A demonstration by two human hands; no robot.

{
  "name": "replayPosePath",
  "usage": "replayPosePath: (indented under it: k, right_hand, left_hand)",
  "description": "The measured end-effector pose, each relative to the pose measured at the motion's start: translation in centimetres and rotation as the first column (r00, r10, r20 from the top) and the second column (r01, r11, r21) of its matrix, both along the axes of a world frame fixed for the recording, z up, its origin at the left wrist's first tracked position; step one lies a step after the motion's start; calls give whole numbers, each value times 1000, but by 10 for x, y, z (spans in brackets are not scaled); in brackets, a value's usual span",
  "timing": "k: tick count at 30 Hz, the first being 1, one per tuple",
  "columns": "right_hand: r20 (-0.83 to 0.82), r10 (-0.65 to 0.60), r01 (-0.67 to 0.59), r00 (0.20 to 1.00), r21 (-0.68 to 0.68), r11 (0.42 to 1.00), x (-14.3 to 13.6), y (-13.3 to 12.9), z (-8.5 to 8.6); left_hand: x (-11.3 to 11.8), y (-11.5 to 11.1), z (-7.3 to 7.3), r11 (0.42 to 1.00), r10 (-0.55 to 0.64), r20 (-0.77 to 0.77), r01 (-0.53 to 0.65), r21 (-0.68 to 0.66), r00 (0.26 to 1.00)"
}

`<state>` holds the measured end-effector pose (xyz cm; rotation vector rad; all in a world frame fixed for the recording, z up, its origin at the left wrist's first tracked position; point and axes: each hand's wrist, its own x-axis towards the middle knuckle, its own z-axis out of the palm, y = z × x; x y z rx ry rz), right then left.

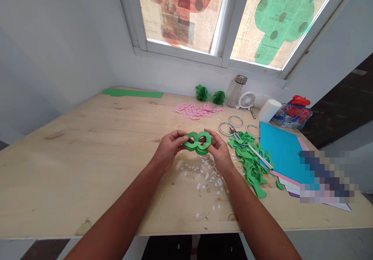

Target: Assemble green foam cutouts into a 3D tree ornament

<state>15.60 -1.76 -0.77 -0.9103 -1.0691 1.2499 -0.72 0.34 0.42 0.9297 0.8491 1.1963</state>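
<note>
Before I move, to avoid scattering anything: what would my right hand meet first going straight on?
Past the green cutout it holds, your right hand would probably meet the pink paper pieces; height is unclear.

Daylight behind your papered window panes (183, 15) lit the scene brightly, with glare along their lower edges and wide-angle stretching

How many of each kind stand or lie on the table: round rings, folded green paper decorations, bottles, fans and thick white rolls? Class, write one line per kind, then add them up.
Round rings: 3
Folded green paper decorations: 2
Bottle: 1
Fan: 1
Thick white roll: 1
Total: 8
</note>
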Motion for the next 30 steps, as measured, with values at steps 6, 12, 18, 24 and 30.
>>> replayPosePath:
  k: [6, 12, 18, 24, 30]
  right_hand:
    - [-104, -28, 24, 994, -39, 999, 2, 2, -3]
    - [-178, -39, 27, 983, -66, 997, 3, 2, -1]
    - [-188, -36, 28, 982, -46, 999, 3, 1, 1]
    - [-125, -49, 50, 991, 8, 999, 3, 1, -3]
    - [-91, -30, 30, 995, -3, 1000, 5, 0, -6]
  left_hand:
    - [-1, -2, 3, 999, -35, -19, 36, 31, 999]
    - [-6, -5, 9, 982, -151, -62, 157, 102, 987]
    - [-8, -6, 12, 977, -170, -109, 182, 111, 979]
    - [-8, -6, 9, 983, -107, -163, 128, 129, 981]
    - [-5, -5, 8, 991, -52, -164, 71, 110, 985]
